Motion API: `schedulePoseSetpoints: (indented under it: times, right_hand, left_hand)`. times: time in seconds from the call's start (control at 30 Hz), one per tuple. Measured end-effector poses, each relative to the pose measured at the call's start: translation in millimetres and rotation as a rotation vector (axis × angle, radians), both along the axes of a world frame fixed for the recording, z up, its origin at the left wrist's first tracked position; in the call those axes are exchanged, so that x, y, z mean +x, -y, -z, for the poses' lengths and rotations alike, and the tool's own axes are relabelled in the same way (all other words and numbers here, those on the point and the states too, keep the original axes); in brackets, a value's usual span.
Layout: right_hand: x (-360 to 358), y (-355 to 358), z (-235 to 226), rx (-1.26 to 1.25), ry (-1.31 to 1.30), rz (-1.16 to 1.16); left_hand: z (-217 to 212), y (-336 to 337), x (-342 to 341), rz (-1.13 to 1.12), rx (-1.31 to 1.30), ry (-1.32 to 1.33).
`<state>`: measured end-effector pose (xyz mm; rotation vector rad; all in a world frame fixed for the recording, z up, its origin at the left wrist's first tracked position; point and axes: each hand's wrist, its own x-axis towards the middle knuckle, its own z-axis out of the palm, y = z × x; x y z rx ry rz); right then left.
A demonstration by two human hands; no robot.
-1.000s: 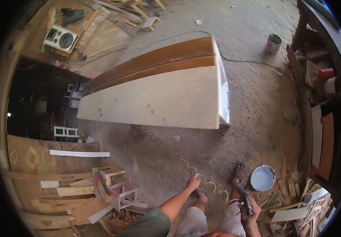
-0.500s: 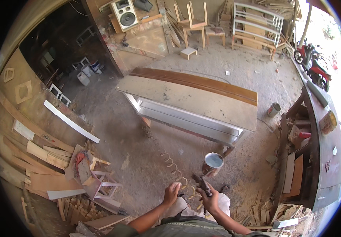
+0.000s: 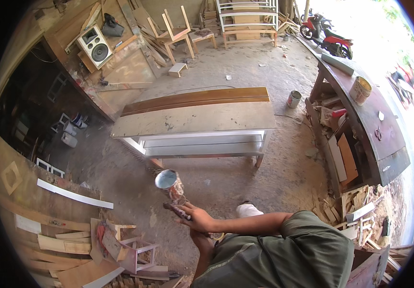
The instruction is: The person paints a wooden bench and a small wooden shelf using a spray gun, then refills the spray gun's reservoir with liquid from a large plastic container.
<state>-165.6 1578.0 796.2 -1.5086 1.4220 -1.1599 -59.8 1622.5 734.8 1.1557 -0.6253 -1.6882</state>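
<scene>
Head view: the left hand (image 3: 201,240) is mostly hidden, its grip unclear; the right hand (image 3: 197,219) clasps a dark spray gun (image 3: 176,211) slanting lengthwise toward the left end of the long table (image 3: 202,116). Its drip-crusted, cylindrical paint can (image 3: 175,192) was before the table's right end half a second ago.

Tabletop (image 3: 207,116) beige, dark-spotted; paint (image 3: 166,178) pale blue; shirt (image 3: 288,259) olive green.
</scene>
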Motion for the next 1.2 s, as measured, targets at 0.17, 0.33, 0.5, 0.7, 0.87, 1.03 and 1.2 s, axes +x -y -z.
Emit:
schedulePoseSetpoints:
  times: [0.17,0.33,0.5,0.7,0.87,1.03,1.2]
  right_hand:
    - [-104,11,-21,0.119,-0.168,-0.138]
    - [-347,34,15,0.287,-0.1,0.967]
    - [-529,22,88,0.531,-0.342,1.23]
    - [-580,57,131,0.668,-0.242,1.206]
    - [-581,76,139,0.702,-0.224,1.082]
    - [-578,81,152,0.662,-0.197,1.079]
    - [-584,81,164,0.627,-0.148,1.073]
  left_hand:
    - [-1,17,15,-0.157,-0.075,-0.006]
    - [-18,40,15,-0.345,-0.144,0.051]
    - [-36,68,-6,-0.42,-0.194,0.046]
    - [-40,72,-20,-0.482,-0.213,0.117]
    - [-41,64,-24,-0.544,-0.206,0.127]
    - [-42,57,-26,-0.554,-0.187,0.093]
    - [-45,57,-32,-0.575,-0.211,0.128]
